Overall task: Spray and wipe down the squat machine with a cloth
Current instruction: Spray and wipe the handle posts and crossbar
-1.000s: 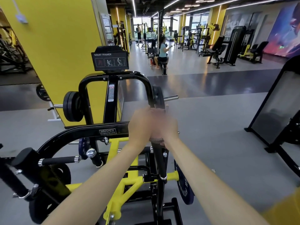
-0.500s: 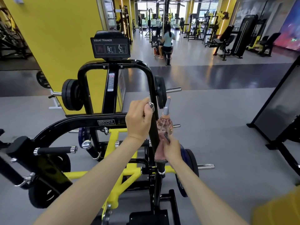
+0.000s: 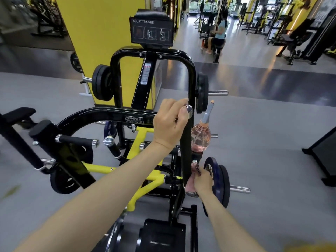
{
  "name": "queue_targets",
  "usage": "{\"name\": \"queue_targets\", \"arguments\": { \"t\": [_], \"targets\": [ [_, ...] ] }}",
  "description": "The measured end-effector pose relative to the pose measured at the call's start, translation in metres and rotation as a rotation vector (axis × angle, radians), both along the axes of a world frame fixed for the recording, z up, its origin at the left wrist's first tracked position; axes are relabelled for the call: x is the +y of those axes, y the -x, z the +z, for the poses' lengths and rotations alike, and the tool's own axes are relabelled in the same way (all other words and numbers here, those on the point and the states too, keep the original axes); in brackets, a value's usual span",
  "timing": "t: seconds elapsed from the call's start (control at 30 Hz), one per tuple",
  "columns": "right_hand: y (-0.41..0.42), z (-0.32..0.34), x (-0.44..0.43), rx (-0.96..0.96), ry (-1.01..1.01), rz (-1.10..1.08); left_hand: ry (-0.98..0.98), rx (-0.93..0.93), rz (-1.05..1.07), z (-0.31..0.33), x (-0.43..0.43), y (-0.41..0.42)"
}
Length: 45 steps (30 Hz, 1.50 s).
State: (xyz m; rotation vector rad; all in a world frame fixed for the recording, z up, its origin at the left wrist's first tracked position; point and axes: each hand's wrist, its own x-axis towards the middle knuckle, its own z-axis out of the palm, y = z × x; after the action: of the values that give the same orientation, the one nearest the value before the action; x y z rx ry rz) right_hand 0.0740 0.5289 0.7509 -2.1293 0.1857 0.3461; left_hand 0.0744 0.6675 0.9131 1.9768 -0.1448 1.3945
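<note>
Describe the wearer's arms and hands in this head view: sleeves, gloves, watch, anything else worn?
Both forearms are bare right to the frame edge. No sleeves, gloves, watch or wristband show on the left hand or the right hand. No rings can be made out. The only clothing in view is a blurred patch of yellow fabric at the bottom right corner, probably part of the person's top.

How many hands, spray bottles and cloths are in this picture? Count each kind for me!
Hands: 2, the left hand gripping a chrome-capped handle, the right hand holding the cloth
Spray bottles: 1, the pink spray bottle
Cloths: 1
Total: 4
</note>
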Motion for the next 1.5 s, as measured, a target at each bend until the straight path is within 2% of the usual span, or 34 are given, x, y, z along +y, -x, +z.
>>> {"name": "queue_targets", "arguments": {
  "t": [0.3,0.47,0.6,0.7,0.87,1.2,1.33,1.5],
  "targets": [
    [-0.003,-0.031,-0.008,0.122,0.076,-0.015,0.056,0.000,0.004,-0.001,-0.001,-0.004],
    [-0.005,-0.035,-0.012,0.166,0.226,-0.103,0.076,0.017,-0.013,-0.003,-0.001,-0.004],
    [-0.008,-0.038,-0.016,0.249,0.132,-0.198,0.081,0.027,-0.010,-0.004,-0.003,-0.004],
    [-0.007,-0.038,-0.009,0.319,-0.045,-0.197,0.092,0.039,-0.015,-0.004,-0.003,-0.003],
    [-0.010,-0.033,0.000,0.309,-0.190,-0.233,0.107,0.042,-0.036,-0.004,-0.004,-0.004],
    [-0.025,-0.004,0.000,0.315,-0.198,-0.182,0.097,0.066,-0.043,-0.005,-0.003,-0.003],
    [-0.031,0.033,0.001,0.347,-0.372,-0.168,0.093,0.099,-0.042,-0.002,-0.003,0.003],
    [-0.033,0.091,0.005,0.291,-0.546,-0.101,0.071,0.162,-0.022,0.004,-0.003,0.011]
  ]
}}
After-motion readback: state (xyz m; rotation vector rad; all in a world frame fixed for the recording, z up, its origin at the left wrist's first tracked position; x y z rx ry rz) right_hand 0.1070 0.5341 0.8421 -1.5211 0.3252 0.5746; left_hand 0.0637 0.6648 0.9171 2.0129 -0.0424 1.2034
